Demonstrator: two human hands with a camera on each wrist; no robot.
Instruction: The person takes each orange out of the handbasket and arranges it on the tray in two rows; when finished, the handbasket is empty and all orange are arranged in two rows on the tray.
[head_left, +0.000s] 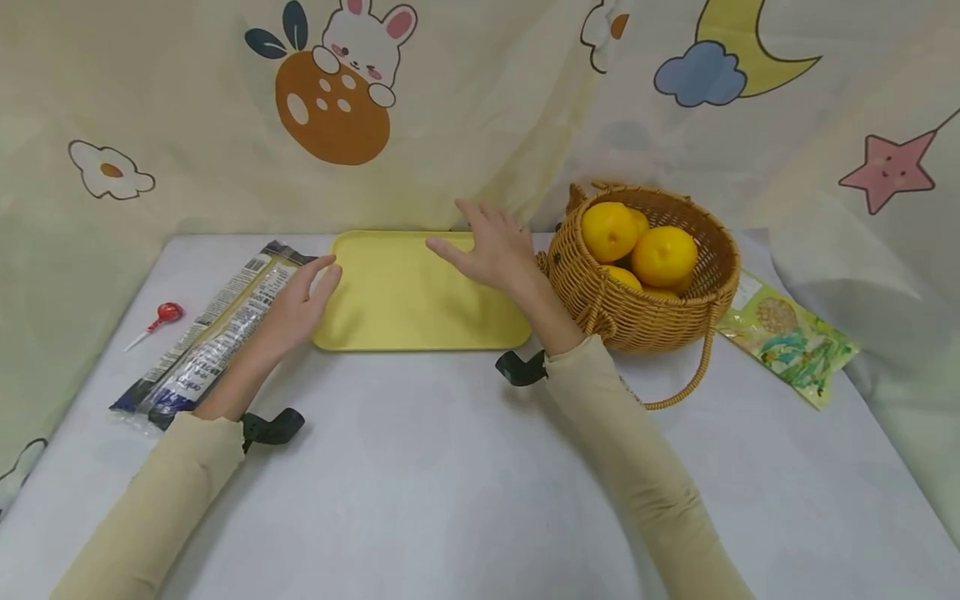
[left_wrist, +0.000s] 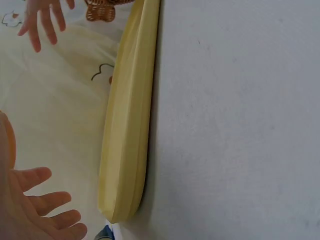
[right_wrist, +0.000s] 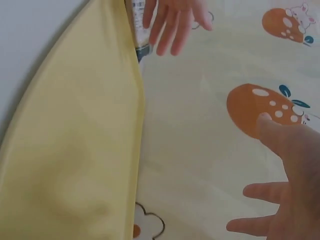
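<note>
A yellow rectangular tray [head_left: 405,292] lies at the back of the white table. My left hand [head_left: 296,300] is at the tray's left end, over a long clear and dark-blue plastic packet [head_left: 217,333]; its fingers are spread and hold nothing. Above the tray's right part hovers my right hand [head_left: 498,246], fingers apart and relaxed, with its shadow on the tray. Close to the right wrist stands a wicker basket [head_left: 637,321] with several yellow-orange citrus fruits [head_left: 664,255] inside. Both wrist views show the hands off the tray, with nothing gripped.
A red lollipop [head_left: 169,312] lies left of the packet. Partly behind the basket, a green and yellow food bag [head_left: 791,337] lies at the right. The basket's loop handle [head_left: 693,383] hangs onto the table. A printed curtain [head_left: 480,108] rises behind the table's back edge.
</note>
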